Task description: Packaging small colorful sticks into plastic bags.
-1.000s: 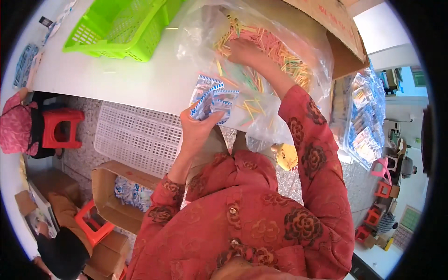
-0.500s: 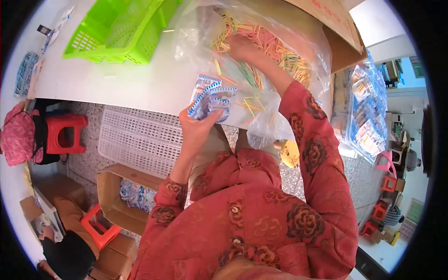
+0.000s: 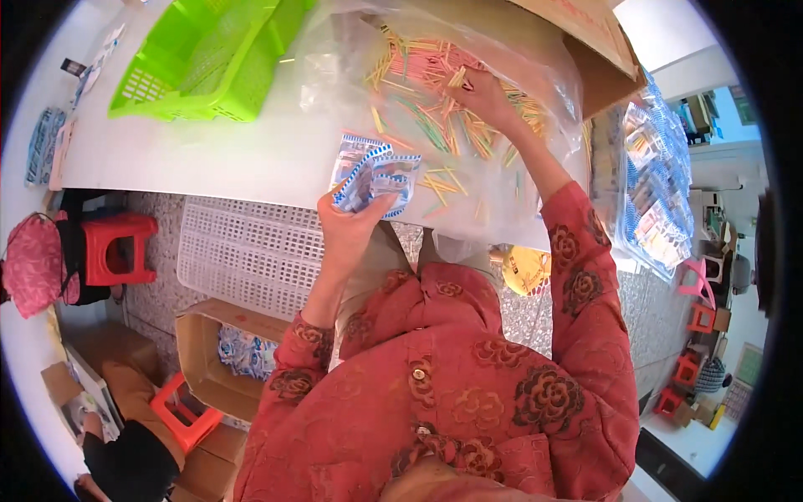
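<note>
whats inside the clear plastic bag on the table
Loose pink, yellow and green sticks lie in the clear plastic bag; whatever is under the right hand and deeper in the pile is hidden.

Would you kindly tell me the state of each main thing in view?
Left hand: gripping packet
Packet: mouth open
Right hand: pinching yellow sticks
Coloured sticks: loose, heaped and scattered
Plastic bag: spread open
Green basket: open-topped
Floor carton: open, packets inside

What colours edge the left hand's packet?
Blue and white; the packet shows best in the head view.
</note>
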